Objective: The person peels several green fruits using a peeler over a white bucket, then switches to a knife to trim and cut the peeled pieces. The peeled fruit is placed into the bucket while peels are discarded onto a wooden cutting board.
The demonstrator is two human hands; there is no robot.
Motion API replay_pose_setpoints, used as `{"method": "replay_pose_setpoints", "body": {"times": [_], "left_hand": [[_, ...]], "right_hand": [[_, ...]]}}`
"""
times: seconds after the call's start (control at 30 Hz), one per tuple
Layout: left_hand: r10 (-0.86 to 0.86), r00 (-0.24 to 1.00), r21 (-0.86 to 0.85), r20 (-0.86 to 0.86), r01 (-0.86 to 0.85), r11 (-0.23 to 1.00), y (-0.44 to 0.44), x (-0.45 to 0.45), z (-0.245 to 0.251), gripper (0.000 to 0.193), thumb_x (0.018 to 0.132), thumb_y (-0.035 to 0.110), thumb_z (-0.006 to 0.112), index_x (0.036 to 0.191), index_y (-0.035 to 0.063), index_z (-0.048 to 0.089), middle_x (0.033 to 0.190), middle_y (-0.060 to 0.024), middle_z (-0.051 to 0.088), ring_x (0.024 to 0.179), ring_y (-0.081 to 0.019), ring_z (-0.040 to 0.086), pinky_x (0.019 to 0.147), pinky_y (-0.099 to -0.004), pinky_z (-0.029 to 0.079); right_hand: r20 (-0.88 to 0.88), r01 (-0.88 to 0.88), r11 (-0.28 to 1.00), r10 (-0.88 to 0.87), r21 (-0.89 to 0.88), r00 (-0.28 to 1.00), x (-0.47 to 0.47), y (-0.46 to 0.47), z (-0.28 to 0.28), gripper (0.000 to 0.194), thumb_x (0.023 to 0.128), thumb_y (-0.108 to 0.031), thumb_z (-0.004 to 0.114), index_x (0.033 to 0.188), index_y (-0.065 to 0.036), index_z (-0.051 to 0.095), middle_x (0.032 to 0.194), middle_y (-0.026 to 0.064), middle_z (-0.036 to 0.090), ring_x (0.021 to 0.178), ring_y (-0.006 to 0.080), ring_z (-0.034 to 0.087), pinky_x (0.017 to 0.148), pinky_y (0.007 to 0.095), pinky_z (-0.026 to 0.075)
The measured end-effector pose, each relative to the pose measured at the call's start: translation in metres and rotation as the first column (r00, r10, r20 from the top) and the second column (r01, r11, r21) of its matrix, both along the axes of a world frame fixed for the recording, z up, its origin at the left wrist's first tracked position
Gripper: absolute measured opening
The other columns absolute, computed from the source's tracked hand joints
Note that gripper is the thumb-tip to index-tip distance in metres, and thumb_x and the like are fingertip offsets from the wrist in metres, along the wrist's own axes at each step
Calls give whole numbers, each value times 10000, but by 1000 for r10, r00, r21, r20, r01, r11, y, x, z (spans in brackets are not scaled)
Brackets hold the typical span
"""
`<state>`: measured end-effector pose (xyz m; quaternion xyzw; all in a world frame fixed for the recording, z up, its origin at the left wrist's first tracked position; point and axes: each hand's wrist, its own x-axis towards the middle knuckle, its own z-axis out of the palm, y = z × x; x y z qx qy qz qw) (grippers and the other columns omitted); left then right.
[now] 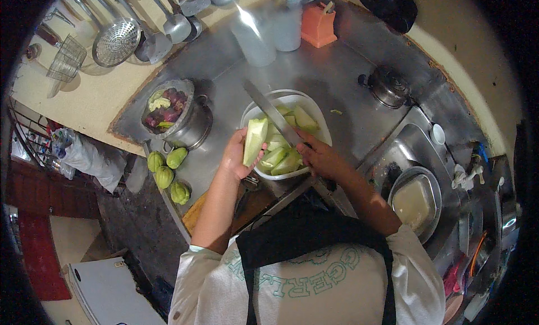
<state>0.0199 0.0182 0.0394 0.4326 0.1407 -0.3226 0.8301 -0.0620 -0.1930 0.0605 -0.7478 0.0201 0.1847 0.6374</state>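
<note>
A pale green peeled vegetable piece [255,142] is held upright in my left hand [236,154], over the left rim of a white plastic tub [322,114]. My right hand [316,155] grips a large knife [269,108] by its handle, its long blade slanting up and left across the tub, just right of the held piece. Inside the tub lie several cut pale green pieces [304,118], some with darker green skin. Several whole green chayotes [164,177] lie to the left along the counter's edge.
On the steel counter [219,101] stand a metal pot [198,125] topped by a bowl of red onions [170,108], an orange holder [318,26], plastic containers [257,38] and a dark lidded pot [388,87]. A sink [404,150] with a basin of cloudy water [414,203] is at right. Skimmers [116,42] hang upper left.
</note>
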Motion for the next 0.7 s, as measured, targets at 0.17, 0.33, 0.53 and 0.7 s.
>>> {"method": "replay_pose_setpoints", "body": {"times": [0.17, 0.33, 0.53, 0.7], "left_hand": [[-27, 999, 82, 28, 25, 996, -2, -1, -1, 336, 895, 351, 397, 1045, 72, 510, 885, -66, 588, 683, -171, 579, 524, -247, 473], [-102, 993, 187, 59, 90, 978, -6, -3, 8, 354, 922, 375, 353, 1077, 93, 500, 909, -42, 590, 701, -143, 573, 515, -229, 437], [-116, 986, 258, 118, 82, 963, -6, -1, 13, 375, 931, 385, 321, 1086, 90, 495, 879, -41, 588, 665, -126, 580, 440, -201, 439], [-140, 981, 300, 133, 95, 949, -8, 0, 15, 398, 932, 400, 310, 1088, 82, 491, 878, -44, 587, 658, -119, 575, 444, -202, 437]], "right_hand": [[48, 81, 971, -94, 226, 994, 4, 5, -19, 429, 915, -316, 429, 1298, -139, 356, 708, 36, 506, 556, 92, 470, 515, 239, 428], [239, 129, 985, -154, 116, 959, 22, 11, -29, 359, 916, -294, 423, 1214, -93, 416, 729, 58, 529, 602, 129, 503, 551, 269, 439], [527, 272, 937, -121, -219, 841, 34, 11, -17, 271, 897, -291, 437, 965, -34, 488, 731, 186, 556, 693, 334, 555, 648, 407, 429], [476, 234, 929, -74, -286, 876, 40, 8, -19, 278, 892, -309, 440, 902, -36, 488, 719, 202, 561, 703, 359, 560, 625, 430, 414]]}}
